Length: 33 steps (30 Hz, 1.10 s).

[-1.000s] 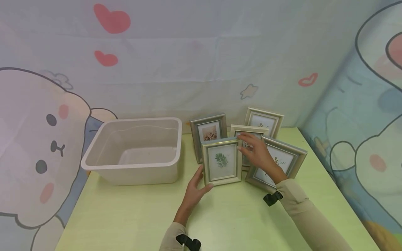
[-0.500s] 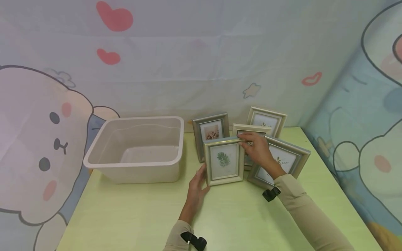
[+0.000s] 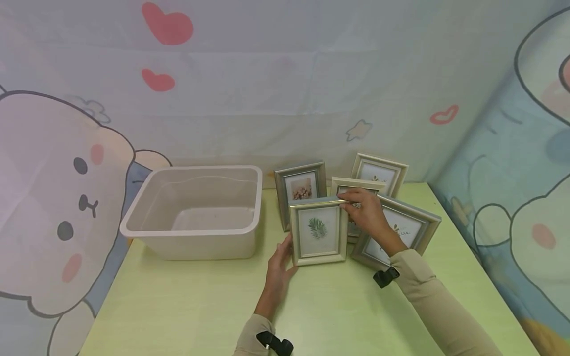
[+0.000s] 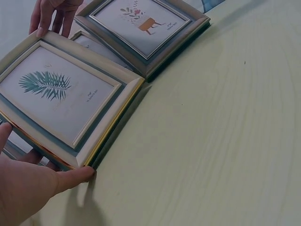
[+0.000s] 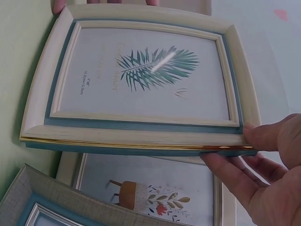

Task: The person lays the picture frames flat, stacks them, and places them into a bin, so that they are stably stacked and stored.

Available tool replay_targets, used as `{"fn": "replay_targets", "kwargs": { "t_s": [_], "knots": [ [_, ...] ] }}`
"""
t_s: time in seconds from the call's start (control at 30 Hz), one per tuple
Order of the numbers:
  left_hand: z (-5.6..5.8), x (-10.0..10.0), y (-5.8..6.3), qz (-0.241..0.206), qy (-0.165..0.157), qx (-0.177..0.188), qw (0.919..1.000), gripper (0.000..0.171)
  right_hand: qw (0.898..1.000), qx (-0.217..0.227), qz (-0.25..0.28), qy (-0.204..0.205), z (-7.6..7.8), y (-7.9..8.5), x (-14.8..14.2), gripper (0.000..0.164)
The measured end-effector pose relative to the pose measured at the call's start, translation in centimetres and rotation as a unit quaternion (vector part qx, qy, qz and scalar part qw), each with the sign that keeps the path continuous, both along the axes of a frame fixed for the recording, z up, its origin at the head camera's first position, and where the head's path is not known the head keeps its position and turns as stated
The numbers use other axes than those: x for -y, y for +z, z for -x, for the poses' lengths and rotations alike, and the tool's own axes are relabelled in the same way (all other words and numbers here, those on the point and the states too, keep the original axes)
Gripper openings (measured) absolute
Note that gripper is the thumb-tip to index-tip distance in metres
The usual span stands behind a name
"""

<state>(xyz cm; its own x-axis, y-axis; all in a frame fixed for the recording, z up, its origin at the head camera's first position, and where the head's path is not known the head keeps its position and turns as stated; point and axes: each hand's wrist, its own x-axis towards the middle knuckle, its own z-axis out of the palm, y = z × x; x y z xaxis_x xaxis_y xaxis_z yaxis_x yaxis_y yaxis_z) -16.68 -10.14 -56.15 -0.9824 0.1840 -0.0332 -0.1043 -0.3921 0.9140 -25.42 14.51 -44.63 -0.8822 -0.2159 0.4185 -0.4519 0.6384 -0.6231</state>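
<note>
Indoor staged set, nursery-like look: creased cloth backdrop [image 3: 249, 99] printed with cartoon animals [image 3: 40, 198] and red hearts [image 3: 171, 27], pale green table [image 3: 343, 316] right up against it. Home or studio, can't tell from these views.

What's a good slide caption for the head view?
Left hand and right hand grip opposite corners of a leaf picture frame, four more frames nearby, beige tub to the left.

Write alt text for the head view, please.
The right hand pinches the top and the left hand holds the lower-left corner of a rectangular cream picture frame with a green leaf print. Four other cream or grey frames stand nearby, right of a beige plastic tub on a pale-green table.
</note>
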Motion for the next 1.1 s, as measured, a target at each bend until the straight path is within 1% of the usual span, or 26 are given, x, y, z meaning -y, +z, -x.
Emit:
{"fn": "replay_targets", "kwargs": {
  "t_s": [0.2,0.43,0.5,0.6,0.73,0.83,0.87,0.93,1.0,1.1],
  "knots": [
    [-0.4,0.3,0.5,0.011,0.007,-0.004,0.9999,0.062,1.000,-0.004,0.004,0.009,-0.5,0.4,-0.1,0.026],
    [-0.8,0.8,1.1,0.024,0.013,-0.017,0.9995,0.061,0.999,0.024,0.026,0.003,-1.5,1.4,-0.3,0.027],
    [-0.9,1.0,1.3,0.035,0.021,-0.027,0.9988,0.062,0.999,0.030,0.037,0.003,-1.7,1.7,-0.4,0.026],
    [-1.0,1.1,1.4,0.050,0.043,-0.046,0.9967,0.059,0.996,0.049,0.067,0.011,-1.9,2.2,-0.7,0.027],
    [-1.1,1.4,1.2,0.069,0.066,-0.067,0.9931,0.049,0.990,0.087,0.110,0.021,-2.1,2.5,-1.0,0.028],
    [-1.2,1.4,0.9,0.082,0.080,-0.062,0.9915,0.045,0.987,0.101,0.122,0.021,-2.1,2.6,-1.4,0.029],
    [-1.2,1.4,0.8,0.093,0.087,-0.057,0.9902,0.045,0.986,0.104,0.125,0.023,-2.1,2.5,-1.5,0.029],
    [-1.3,1.3,0.6,0.095,0.097,-0.040,0.9899,0.048,0.985,0.108,0.131,0.028,-2.2,2.4,-1.7,0.030],
    [-1.3,1.2,0.4,0.088,0.103,-0.036,0.9901,0.052,0.983,0.114,0.139,0.029,-2.3,2.3,-1.8,0.031],
    [-1.4,1.2,0.2,0.064,0.097,-0.036,0.9926,0.060,0.979,0.125,0.157,0.032,-2.4,2.2,-1.8,0.032]
  ]
}}
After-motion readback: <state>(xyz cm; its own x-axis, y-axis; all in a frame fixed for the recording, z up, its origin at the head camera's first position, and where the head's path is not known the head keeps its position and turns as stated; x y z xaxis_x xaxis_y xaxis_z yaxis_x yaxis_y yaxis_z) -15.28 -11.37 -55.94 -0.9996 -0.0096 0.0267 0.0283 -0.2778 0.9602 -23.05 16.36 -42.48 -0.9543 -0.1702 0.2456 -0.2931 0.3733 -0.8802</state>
